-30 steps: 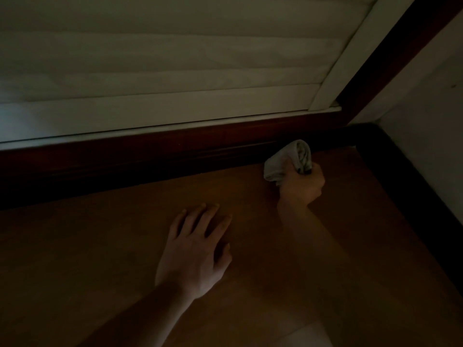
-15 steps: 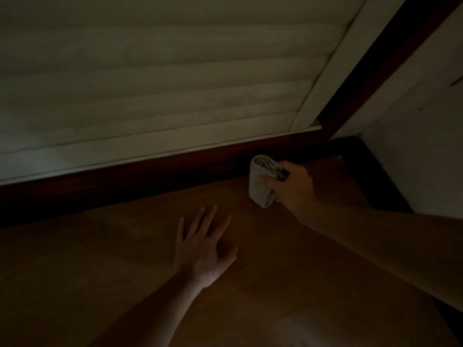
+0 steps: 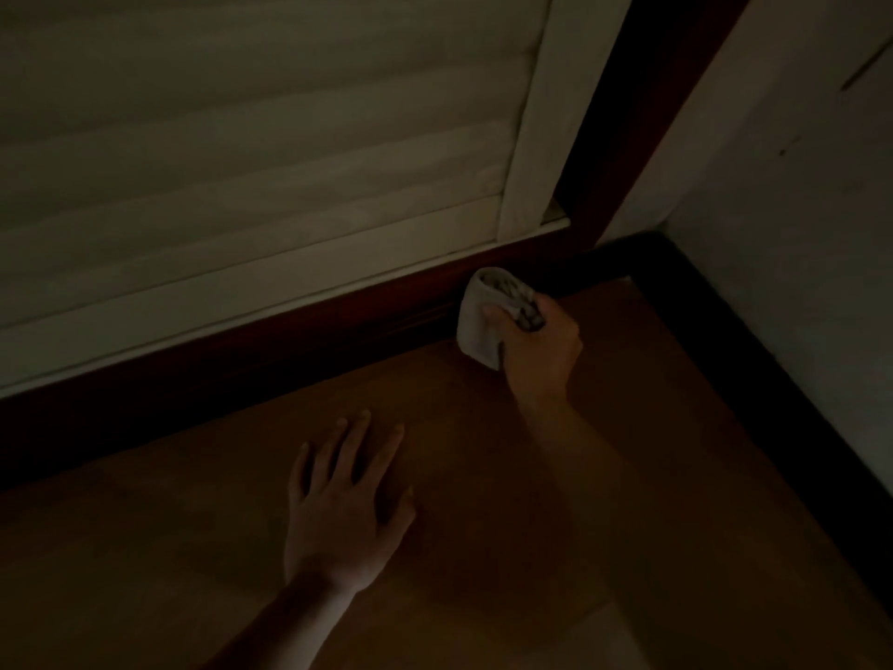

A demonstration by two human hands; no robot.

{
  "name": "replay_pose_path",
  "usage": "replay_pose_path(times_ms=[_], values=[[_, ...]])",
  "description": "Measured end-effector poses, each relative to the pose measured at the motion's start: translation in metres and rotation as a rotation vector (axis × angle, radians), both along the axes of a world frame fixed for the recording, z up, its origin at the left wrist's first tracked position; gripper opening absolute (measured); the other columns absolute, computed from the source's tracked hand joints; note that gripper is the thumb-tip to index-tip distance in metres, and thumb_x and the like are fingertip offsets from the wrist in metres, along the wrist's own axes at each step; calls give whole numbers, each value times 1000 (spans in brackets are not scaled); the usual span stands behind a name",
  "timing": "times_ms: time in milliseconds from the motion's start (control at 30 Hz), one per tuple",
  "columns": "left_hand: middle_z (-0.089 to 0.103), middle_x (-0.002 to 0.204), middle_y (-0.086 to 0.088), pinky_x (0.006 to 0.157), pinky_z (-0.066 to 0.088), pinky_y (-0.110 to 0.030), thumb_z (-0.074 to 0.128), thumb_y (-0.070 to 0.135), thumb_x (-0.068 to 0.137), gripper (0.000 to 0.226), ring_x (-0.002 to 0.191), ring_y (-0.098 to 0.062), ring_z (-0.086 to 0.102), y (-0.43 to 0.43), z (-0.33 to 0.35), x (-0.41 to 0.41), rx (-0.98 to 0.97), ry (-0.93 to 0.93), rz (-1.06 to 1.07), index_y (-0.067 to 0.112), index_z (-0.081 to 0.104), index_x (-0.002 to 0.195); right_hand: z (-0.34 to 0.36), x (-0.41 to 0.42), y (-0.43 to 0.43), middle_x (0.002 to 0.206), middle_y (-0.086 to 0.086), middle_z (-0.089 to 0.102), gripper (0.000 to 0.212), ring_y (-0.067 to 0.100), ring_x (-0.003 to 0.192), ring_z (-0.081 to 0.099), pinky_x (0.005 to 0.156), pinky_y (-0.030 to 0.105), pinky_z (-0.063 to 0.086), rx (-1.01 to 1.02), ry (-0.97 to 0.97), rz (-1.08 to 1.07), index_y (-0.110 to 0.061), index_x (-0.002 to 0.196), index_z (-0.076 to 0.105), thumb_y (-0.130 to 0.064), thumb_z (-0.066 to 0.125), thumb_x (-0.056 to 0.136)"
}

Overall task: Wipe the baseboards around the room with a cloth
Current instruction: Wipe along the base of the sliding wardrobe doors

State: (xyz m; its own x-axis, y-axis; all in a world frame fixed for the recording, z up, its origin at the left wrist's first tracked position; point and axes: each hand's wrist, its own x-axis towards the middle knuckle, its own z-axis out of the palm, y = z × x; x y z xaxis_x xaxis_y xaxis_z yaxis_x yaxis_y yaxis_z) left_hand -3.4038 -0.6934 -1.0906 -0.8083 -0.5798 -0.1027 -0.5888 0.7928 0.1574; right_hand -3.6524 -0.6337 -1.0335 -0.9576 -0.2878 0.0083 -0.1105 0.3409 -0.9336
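The room is dim. A dark wooden baseboard [image 3: 270,360] runs along the foot of the far wall, turns at the corner and continues down the right wall as a second baseboard [image 3: 754,379]. My right hand [image 3: 543,350] grips a folded light cloth [image 3: 478,326] and holds it against the far baseboard, a little left of the corner. My left hand [image 3: 345,505] lies flat on the wooden floor [image 3: 628,476] with its fingers spread, nearer to me and left of the cloth.
A pale slatted shutter [image 3: 241,162] with a light frame [image 3: 541,137] fills the wall above the far baseboard. A dark vertical door or window post [image 3: 628,118] rises at the corner. A pale wall [image 3: 797,210] stands on the right.
My right hand has moved the cloth along the far baseboard, first left away from the corner, now a little back right. The view has shifted. My left hand stays flat on the floor.
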Motion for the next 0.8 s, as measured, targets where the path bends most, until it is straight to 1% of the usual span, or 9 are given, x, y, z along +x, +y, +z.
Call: replay_pose_path(times_ms=[67, 133, 200, 233, 367, 467, 600, 733, 800], values=[[26, 165, -1, 119, 15, -53, 33, 68, 92, 69, 152, -25, 22, -3, 0, -3, -17, -1, -17, 41, 31, 155, -3, -19, 8, 101, -6, 67, 33, 7, 93, 63, 81, 17, 54, 14, 22, -104, -10, 106, 70, -31, 81, 83], [27, 165, -1, 119, 15, -52, 32, 67, 93, 68, 152, -25, 22, -4, -1, -5, -26, -10, -32, 41, 29, 156, -5, -35, 17, 110, 0, 68, 36, 16, 101, 65, 90, 32, 57, 21, -6, -233, -10, 112, 70, -30, 80, 84], [26, 165, -1, 120, 15, -51, 32, 66, 93, 68, 152, -25, 22, -4, -1, -6, -31, -29, -29, 41, 27, 156, -8, -41, 20, 114, 4, 69, 41, 18, 103, 65, 92, 37, 57, 17, -37, -252, -9, 116, 70, -31, 80, 83], [27, 164, -2, 120, 16, -51, 32, 65, 94, 67, 151, -25, 23, -2, -1, -7, -32, -37, -30, 41, 28, 156, -9, -36, 19, 113, 4, 69, 40, 17, 101, 66, 90, 34, 57, 17, -40, -211, -9, 115, 71, -31, 80, 83], [28, 164, -2, 120, 15, -50, 33, 64, 93, 67, 151, -25, 23, 0, 1, -9, -42, -47, -30, 40, 30, 156, -11, 5, 3, 96, -5, 65, 28, -4, 82, 59, 72, 3, 44, -10, 9, 8, -10, 105, 71, -21, 82, 81], [27, 164, -2, 120, 13, -49, 32, 65, 93, 67, 151, -25, 23, -1, 2, -8, -44, -44, -29, 40, 29, 156, -11, -2, 3, 93, -6, 63, 24, -9, 75, 56, 67, -3, 39, -23, 22, 12, -13, 100, 72, -22, 83, 81], [27, 164, -2, 120, 13, -50, 31, 65, 94, 68, 151, -26, 24, -2, 2, -8, -44, -45, -37, 40, 28, 157, -8, -31, 18, 102, -4, 66, 31, 3, 92, 59, 74, 0, 42, 25, 49, -28, -11, 108, 72, -26, 82, 83], [28, 163, -2, 120, 15, -51, 30, 64, 95, 67, 151, -27, 25, -2, 1, -8, -38, -35, -36, 40, 28, 156, -14, -55, 27, 106, -5, 64, 34, 10, 100, 61, 89, 25, 52, 43, 28, -139, -10, 115, 70, -26, 78, 86], [28, 163, -2, 120, 15, -50, 30, 65, 94, 67, 150, -27, 25, -3, 1, -8, -47, -40, -39, 40, 28, 156, -18, -64, 30, 109, 0, 67, 34, 13, 101, 63, 91, 28, 54, 50, 31, -196, -9, 115, 70, -27, 77, 87]])
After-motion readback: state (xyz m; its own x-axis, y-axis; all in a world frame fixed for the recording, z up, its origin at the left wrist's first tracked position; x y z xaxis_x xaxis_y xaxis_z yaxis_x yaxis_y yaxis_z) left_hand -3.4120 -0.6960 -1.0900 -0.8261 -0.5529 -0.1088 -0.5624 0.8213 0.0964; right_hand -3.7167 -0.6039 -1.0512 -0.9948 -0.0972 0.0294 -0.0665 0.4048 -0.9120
